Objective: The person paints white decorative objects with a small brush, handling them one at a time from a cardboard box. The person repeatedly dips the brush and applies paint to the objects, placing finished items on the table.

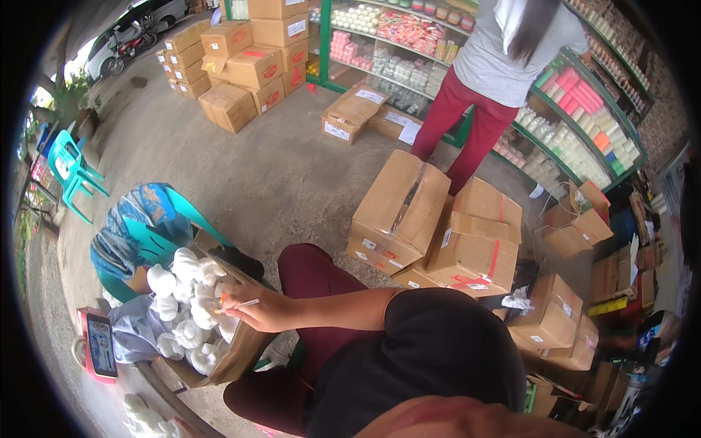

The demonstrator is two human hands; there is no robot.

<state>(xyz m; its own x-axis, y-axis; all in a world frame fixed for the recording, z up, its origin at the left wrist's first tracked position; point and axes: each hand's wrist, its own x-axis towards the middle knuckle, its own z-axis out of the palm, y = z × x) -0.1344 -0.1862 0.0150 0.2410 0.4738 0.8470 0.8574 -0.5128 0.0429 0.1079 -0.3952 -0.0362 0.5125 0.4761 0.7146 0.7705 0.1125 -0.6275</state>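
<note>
My right hand (255,308) reaches left over an open cardboard box (244,352). Its fingers are closed round a slim white stick (244,304), pen-like, with an orange part (224,298) by its end. The box is heaped with several white, rounded, knobbly pieces (190,336), shaped like garlic bulbs; what they are made of I cannot tell. The fingertips are close against one of these pieces. My left hand does not show.
A green plastic chair (146,237) with blue patterned cloth stands beyond the box; a phone (101,342) is beside it. Big cartons (400,208) stand ahead of me. A person in a grey shirt (504,66) faces shelves of colourful goods (409,33). More boxes (252,66) are stacked farther back.
</note>
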